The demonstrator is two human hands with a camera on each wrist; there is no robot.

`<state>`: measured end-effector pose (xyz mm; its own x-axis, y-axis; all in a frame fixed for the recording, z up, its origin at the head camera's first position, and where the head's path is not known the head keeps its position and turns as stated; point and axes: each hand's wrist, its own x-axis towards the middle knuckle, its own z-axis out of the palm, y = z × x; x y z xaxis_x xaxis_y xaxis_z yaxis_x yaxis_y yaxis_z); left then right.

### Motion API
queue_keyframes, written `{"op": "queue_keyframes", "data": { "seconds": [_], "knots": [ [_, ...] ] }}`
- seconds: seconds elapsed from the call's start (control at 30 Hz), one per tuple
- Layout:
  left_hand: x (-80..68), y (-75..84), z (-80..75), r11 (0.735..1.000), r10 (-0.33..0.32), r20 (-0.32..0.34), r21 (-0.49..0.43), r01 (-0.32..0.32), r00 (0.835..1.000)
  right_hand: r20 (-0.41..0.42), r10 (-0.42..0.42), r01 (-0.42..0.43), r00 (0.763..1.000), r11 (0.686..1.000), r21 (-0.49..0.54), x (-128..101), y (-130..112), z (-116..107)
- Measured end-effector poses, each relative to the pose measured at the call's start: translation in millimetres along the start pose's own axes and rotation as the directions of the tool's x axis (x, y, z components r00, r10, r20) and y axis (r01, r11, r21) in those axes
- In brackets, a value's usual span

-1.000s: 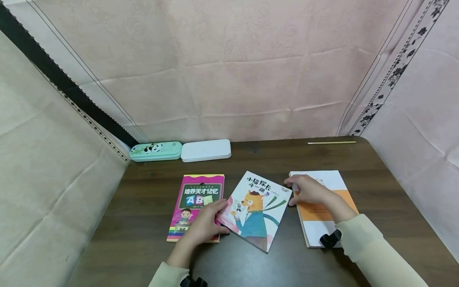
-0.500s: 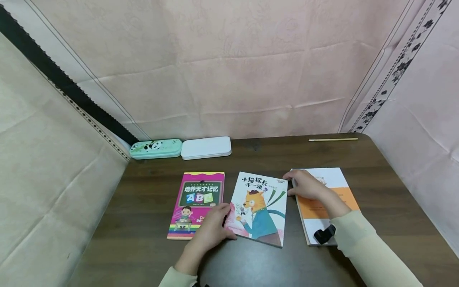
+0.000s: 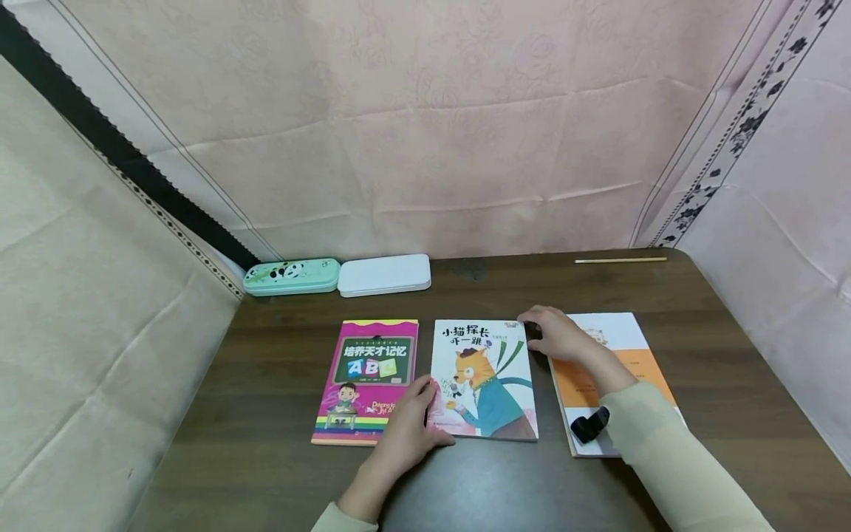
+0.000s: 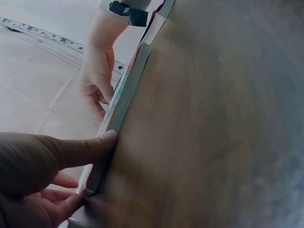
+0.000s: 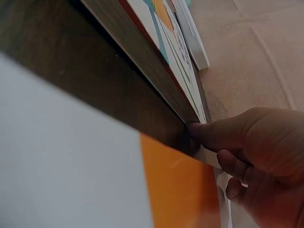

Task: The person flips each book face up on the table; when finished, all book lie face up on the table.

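A white picture book (image 3: 484,384) with an orange cat in a blue coat lies nearly square on the table in the head view. My left hand (image 3: 408,425) grips its lower left corner, the thumb (image 4: 90,151) along the bottom edge and fingers at the left side. At the upper right corner, my right hand (image 3: 565,341) pinches the book, its thumb (image 5: 213,133) against the side edge in the right wrist view. To the left lies a pink book (image 3: 362,406) with ABC blocks. A white and orange book (image 3: 638,362) lies to the right, partly under my right forearm.
Along the table's (image 3: 266,473) back edge stand a green panda pencil case (image 3: 292,276) and a white case (image 3: 384,275), side by side. A thin yellowish stick (image 3: 621,260) lies at the back right. Pale cloth (image 3: 425,148) hangs behind the table.
The picture book has turned from a tilt to nearly straight, between the other two books. My left hand has moved right with its lower corner; my right hand has shifted slightly left.
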<state>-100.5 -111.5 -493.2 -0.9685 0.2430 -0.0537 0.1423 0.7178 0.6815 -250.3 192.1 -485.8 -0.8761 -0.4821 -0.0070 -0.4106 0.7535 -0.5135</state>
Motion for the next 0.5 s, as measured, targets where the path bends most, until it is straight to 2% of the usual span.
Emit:
{"op": "queue_keyframes", "data": {
  "seconds": [0.23, 0.5],
  "knots": [
    [-0.1, -3.8, 7.4, 0.993, -0.024, -0.014, -0.12, 0.022, 1.0, 0.0, -0.012, 0.012, 1.0, 1.0, 0.011, 2.7, 3.3, 0.8],
    [-1.4, -1.8, 8.0, 0.992, -0.03, -0.004, -0.121, 0.03, 1.0, -0.015, -0.012, 0.012, 1.0, 0.999, 0.033, 1.5, 3.0, 0.6]
  ]
}}
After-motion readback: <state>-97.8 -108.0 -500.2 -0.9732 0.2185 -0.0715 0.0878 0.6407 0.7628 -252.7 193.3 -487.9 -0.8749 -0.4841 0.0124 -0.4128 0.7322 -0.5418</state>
